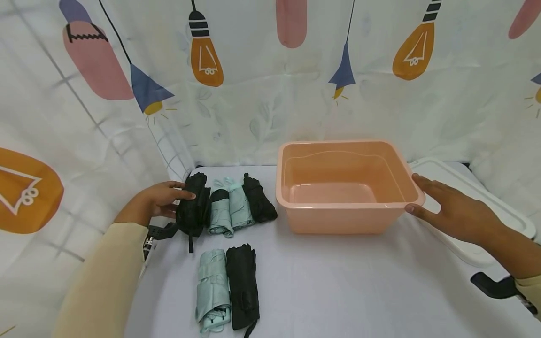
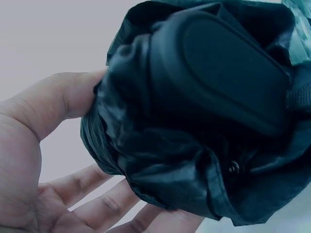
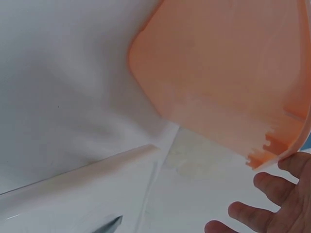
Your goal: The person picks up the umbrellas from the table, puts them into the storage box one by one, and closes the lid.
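Note:
My left hand (image 1: 162, 201) holds a black folded umbrella (image 1: 193, 202) at the left end of a row, thumb on one side and fingers on the other. In the left wrist view the dark handle end of that black umbrella (image 2: 228, 73) faces the camera. My right hand (image 1: 460, 211) touches the right rim of a peach plastic bin (image 1: 334, 219), its fingers fairly straight. The right wrist view shows the fingertips (image 3: 274, 187) at the rim of this bin (image 3: 214, 73). No contents show inside it.
Right of the held umbrella lie light-green folded umbrellas (image 1: 240, 206) and a black one (image 1: 258, 199). Nearer the front are another light-green umbrella (image 1: 213, 286) and a black umbrella (image 1: 242, 286). A white lid (image 1: 477, 197) lies right of the bin. Printed curtains (image 1: 262, 94) surround the table.

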Motion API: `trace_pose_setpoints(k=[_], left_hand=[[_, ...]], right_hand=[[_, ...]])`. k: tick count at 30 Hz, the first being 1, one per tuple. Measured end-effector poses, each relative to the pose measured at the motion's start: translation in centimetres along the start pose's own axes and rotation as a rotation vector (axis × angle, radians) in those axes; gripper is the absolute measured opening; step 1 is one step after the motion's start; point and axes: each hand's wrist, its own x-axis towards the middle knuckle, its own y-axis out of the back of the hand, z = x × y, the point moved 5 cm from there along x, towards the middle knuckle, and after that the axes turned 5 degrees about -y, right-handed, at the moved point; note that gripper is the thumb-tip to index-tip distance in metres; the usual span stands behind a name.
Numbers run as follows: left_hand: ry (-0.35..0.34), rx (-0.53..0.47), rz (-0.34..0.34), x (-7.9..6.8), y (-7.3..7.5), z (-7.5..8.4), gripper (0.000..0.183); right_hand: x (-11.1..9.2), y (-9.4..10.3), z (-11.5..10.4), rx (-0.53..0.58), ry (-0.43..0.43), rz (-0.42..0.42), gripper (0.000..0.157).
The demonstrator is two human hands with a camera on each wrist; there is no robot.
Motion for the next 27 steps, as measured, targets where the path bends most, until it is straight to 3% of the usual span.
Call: trace_pose_setpoints(k=[8,21,27], left_hand=[[-0.038,-0.030,0.020,0.0,0.0,0.9,0.095],[-0.099,-0.110,0.018,-0.2,-1.3,3.1,0.093],[-0.126,-0.089,0.024,-0.5,-2.1,4.3,0.091]], right_hand=[[0.1,0.0,-0.1,-0.002,-0.002,-0.001,0.096],[0.1,0.0,0.0,0.005,-0.015,0.001,0.096],[0.0,-0.1,0.1,-0.001,-0.027,-0.014,0.097]])
